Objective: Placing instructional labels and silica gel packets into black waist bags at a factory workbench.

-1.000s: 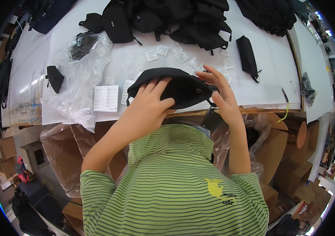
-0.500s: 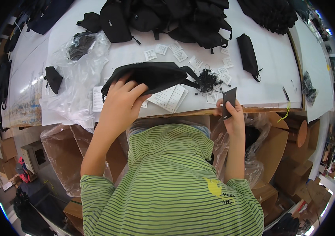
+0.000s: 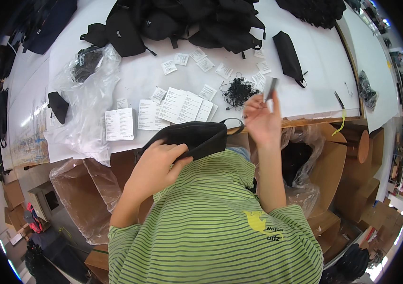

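The black pouch (image 3: 207,140) is at the near edge of the white table (image 3: 317,97), just in front of the person's tummy. Its mouth gapes wide, and its loop (image 3: 235,124) sticks out to the right. Work on this pouch looks partway along: it is spread at the top, the card is out of it, and I can see no white card hung on it. The left hand (image 3: 160,163) has the pouch by its left end, with fingers bent over the rim and close together; some tips are hidden. The right hand (image 3: 262,120) is up in the air by the table edge, fingers curled in, pinching a small grey card (image 3: 271,89) that is blurry. Near that hand is a messy heap of black strings (image 3: 240,92). Past the pouch lie white cards (image 3: 181,105) with print and little white packets (image 3: 169,67), all loose. A clear plastic bag (image 3: 81,120) is on the left. Farther back is a big pile of black bags (image 3: 182,21), untouched by either hand.
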Tool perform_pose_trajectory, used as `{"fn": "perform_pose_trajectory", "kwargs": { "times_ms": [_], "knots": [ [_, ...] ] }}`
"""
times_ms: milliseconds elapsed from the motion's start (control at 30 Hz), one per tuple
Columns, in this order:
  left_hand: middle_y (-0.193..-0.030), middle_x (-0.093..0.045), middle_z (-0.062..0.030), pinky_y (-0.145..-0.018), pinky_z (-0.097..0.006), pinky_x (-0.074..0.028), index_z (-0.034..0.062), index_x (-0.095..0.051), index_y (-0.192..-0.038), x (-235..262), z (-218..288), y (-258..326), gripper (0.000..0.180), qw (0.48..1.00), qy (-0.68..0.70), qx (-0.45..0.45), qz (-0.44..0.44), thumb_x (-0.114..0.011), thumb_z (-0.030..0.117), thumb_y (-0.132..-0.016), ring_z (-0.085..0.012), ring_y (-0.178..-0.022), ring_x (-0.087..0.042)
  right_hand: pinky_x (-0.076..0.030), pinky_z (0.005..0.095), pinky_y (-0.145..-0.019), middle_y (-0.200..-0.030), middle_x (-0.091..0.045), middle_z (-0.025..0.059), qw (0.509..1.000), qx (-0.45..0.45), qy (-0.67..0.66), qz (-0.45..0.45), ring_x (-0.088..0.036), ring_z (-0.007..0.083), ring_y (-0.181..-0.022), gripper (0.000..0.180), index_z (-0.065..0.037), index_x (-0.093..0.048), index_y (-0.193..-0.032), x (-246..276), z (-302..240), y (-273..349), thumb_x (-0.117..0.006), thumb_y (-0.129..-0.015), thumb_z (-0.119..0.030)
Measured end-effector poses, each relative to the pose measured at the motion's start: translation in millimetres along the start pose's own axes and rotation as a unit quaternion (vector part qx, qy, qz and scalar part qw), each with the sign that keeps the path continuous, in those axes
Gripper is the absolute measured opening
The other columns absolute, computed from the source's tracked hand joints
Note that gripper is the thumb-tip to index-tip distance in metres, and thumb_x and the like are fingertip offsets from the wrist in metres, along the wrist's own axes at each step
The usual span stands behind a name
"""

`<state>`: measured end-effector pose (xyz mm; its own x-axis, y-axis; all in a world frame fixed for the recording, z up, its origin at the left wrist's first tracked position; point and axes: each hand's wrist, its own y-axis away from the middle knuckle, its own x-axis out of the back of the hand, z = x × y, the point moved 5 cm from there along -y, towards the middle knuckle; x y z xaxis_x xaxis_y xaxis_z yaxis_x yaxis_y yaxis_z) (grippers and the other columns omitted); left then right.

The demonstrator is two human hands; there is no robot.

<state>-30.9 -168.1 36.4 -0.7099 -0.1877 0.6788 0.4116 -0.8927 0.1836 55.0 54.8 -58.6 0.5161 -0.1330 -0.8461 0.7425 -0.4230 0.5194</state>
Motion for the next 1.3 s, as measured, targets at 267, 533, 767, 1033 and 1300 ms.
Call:
{"fn": "perform_pose_trajectory", "kwargs": {
  "times_ms": [267,533,767,1033,1300],
  "knots": [
    [-0.066,-0.051,-0.0168,-0.067,-0.044,-0.044,0.0017,-0.056,-0.084,-18,10,5,0.020,0.996,0.016,-0.042,-0.083,-0.064,0.020,-0.083,-0.0370,-0.069,-0.053,-0.040,0.0243,-0.052,-0.066,-0.054,0.0014,0.991,-0.081,0.110,0.016,-0.048,0.0123,-0.058,0.033,-0.008,-0.054,-0.075,13,55,-6,-0.061,-0.088,-0.038],
    [-0.066,-0.051,-0.0156,-0.059,-0.042,-0.042,0.0018,-0.056,-0.082,-20,13,5,0.021,0.994,0.025,-0.050,-0.097,-0.064,0.021,-0.083,-0.0351,-0.070,-0.054,-0.031,0.0235,-0.041,-0.049,-0.042,0.0029,0.955,-0.110,0.274,-0.019,-0.040,0.0102,-0.042,0.034,-0.009,-0.047,-0.073,22,60,3,-0.055,-0.089,-0.038],
    [-0.059,-0.053,-0.0179,-0.072,-0.042,-0.046,0.0014,-0.056,-0.083,-21,12,6,0.020,0.993,0.025,-0.051,-0.101,-0.061,0.020,-0.085,-0.0381,-0.066,-0.054,-0.024,0.0228,-0.035,-0.047,-0.049,0.0071,0.894,-0.046,0.444,0.043,-0.037,0.0085,-0.036,0.040,-0.007,-0.050,-0.068,6,54,17,-0.054,-0.089,-0.040],
    [-0.067,-0.053,-0.0162,-0.061,-0.043,-0.043,0.0016,-0.058,-0.085,-24,12,9,0.022,0.992,0.009,-0.050,-0.114,-0.064,0.022,-0.083,-0.0366,-0.071,-0.055,-0.023,0.0243,-0.032,-0.043,-0.049,0.0083,0.858,-0.025,0.509,-0.061,-0.034,0.0088,-0.031,0.047,-0.003,-0.053,-0.060,16,60,11,-0.055,-0.091,-0.039],
    [-0.071,-0.056,-0.0156,-0.064,-0.042,-0.045,0.0022,-0.058,-0.086,-25,11,7,0.021,0.990,0.003,-0.037,-0.134,-0.065,0.022,-0.082,-0.0359,-0.074,-0.056,-0.020,0.0223,-0.035,-0.044,-0.040,-0.0035,0.884,0.008,0.465,-0.042,-0.031,0.0029,-0.036,0.032,-0.002,-0.057,-0.067,0,51,16,-0.064,-0.088,-0.026]
  ]
}}
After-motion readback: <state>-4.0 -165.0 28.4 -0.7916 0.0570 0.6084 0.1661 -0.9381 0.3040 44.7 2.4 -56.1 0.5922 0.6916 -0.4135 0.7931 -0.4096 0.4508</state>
